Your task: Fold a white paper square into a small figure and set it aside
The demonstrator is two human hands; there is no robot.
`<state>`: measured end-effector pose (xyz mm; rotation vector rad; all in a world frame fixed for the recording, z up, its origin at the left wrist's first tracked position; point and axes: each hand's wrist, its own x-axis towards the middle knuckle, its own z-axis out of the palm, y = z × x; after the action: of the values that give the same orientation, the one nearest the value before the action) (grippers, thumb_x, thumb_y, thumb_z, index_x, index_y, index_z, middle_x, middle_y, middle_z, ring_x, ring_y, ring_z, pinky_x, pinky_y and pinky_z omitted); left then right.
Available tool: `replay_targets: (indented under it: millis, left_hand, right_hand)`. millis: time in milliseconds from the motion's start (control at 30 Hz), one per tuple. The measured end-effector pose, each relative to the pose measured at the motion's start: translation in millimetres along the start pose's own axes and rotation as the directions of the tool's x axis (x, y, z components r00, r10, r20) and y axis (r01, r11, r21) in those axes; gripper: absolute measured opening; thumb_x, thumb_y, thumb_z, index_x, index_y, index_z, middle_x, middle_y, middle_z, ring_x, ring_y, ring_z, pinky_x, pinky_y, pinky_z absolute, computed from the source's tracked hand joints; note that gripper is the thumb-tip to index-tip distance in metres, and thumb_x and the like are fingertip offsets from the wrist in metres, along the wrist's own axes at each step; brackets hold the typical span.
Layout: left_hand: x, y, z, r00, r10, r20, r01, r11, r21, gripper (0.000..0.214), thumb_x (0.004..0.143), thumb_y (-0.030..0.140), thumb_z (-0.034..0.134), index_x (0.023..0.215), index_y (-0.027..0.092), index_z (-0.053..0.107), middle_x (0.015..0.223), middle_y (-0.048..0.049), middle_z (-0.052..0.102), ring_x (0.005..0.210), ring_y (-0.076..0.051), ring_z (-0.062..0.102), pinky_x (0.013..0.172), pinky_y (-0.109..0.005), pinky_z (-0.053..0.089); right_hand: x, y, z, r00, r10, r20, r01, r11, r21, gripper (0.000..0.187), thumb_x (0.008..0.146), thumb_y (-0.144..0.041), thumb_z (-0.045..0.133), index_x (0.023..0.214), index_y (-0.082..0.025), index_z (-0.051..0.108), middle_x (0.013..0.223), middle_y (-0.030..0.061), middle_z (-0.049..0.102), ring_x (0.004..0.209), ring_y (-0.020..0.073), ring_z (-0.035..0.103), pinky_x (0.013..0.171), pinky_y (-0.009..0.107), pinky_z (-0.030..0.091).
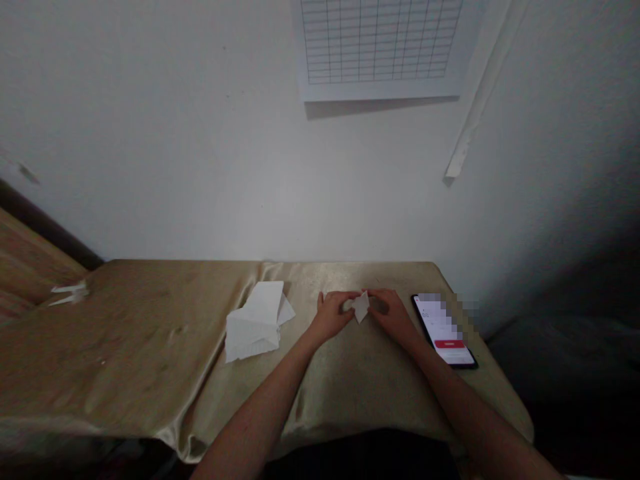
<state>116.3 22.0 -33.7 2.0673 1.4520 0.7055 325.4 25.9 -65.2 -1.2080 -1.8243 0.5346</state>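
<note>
A small folded piece of white paper (361, 308) is held between my two hands above the table, its lower end tapering to a point. My left hand (334, 311) pinches its left edge between thumb and fingers. On the opposite edge, my right hand (391, 313) grips it the same way. Left of my left hand lies a loose pile of white paper sheets (255, 323), overlapping at different angles.
A phone (445, 333) with a lit screen and a red button lies right of my right hand. Gold satin cloth (140, 347) covers the table, with a raised fold. Behind it rises a white wall with a gridded sheet (380, 47). White scraps (70, 293) lie far left.
</note>
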Motion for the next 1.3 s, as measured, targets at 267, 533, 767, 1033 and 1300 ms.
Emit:
replay_targets:
  millis: [267, 533, 767, 1033, 1300]
  left_hand:
    - [3.5, -2.7, -4.6, 1.000, 0.011, -0.002, -0.011, 0.999, 0.044, 0.039, 0.081, 0.016, 0.065, 0.117, 0.031, 0.070, 0.128, -0.0009, 0.070, 0.128, -0.026, 0.055, 0.121, -0.055, 0.019]
    - [7.3, -11.5, -2.4, 0.998, 0.058, 0.025, -0.060, 0.993, 0.106, 0.035, 0.081, 0.018, 0.067, 0.113, 0.032, 0.073, 0.124, -0.0001, 0.072, 0.126, -0.025, 0.056, 0.117, -0.049, 0.030]
    - [4.4, -11.3, 1.5, 0.996, 0.087, 0.005, -0.087, 0.986, 0.140, 0.039, 0.082, 0.019, 0.067, 0.116, 0.036, 0.072, 0.124, 0.0011, 0.071, 0.125, -0.024, 0.056, 0.116, -0.049, 0.031]
    - [0.5, -8.3, 4.9, 0.995, 0.104, -0.012, -0.099, 0.970, 0.224, 0.037, 0.083, 0.020, 0.067, 0.116, 0.037, 0.073, 0.127, -0.0009, 0.067, 0.127, -0.026, 0.053, 0.117, -0.060, 0.024]
    - [-3.2, -4.9, 6.7, 0.995, 0.100, -0.006, -0.095, 0.963, 0.254, 0.037, 0.085, 0.023, 0.066, 0.118, 0.038, 0.072, 0.134, -0.0030, 0.062, 0.132, -0.027, 0.049, 0.119, -0.063, 0.018]
  right_hand:
    - [0.0, -3.7, -3.2, 0.997, -0.010, 0.070, 0.014, 0.998, -0.060, 0.031, 0.085, -0.021, 0.059, 0.110, -0.028, 0.076, 0.115, 0.0057, 0.070, 0.114, 0.0247, 0.057, 0.105, 0.043, 0.042]
    - [0.7, -2.9, -2.1, 0.994, -0.032, 0.102, 0.041, 0.995, -0.087, 0.029, 0.083, -0.016, 0.058, 0.101, -0.028, 0.078, 0.113, 0.0042, 0.072, 0.112, 0.0232, 0.059, 0.105, 0.042, 0.040]
    - [0.6, 4.2, 1.7, 0.994, -0.018, 0.106, 0.031, 0.992, -0.119, 0.028, 0.081, -0.014, 0.057, 0.101, -0.024, 0.075, 0.110, 0.0053, 0.074, 0.109, 0.0222, 0.062, 0.103, 0.041, 0.041]
    - [-0.3, 2.9, 1.6, 0.993, -0.048, 0.112, 0.062, 0.991, -0.120, 0.031, 0.083, -0.013, 0.055, 0.104, -0.026, 0.075, 0.111, 0.0049, 0.073, 0.109, 0.0222, 0.062, 0.104, 0.042, 0.041]
    - [-0.2, 5.3, 1.0, 0.994, -0.046, 0.098, 0.057, 0.992, -0.115, 0.030, 0.081, -0.012, 0.057, 0.102, -0.024, 0.075, 0.109, 0.0051, 0.074, 0.108, 0.0216, 0.063, 0.103, 0.042, 0.042]
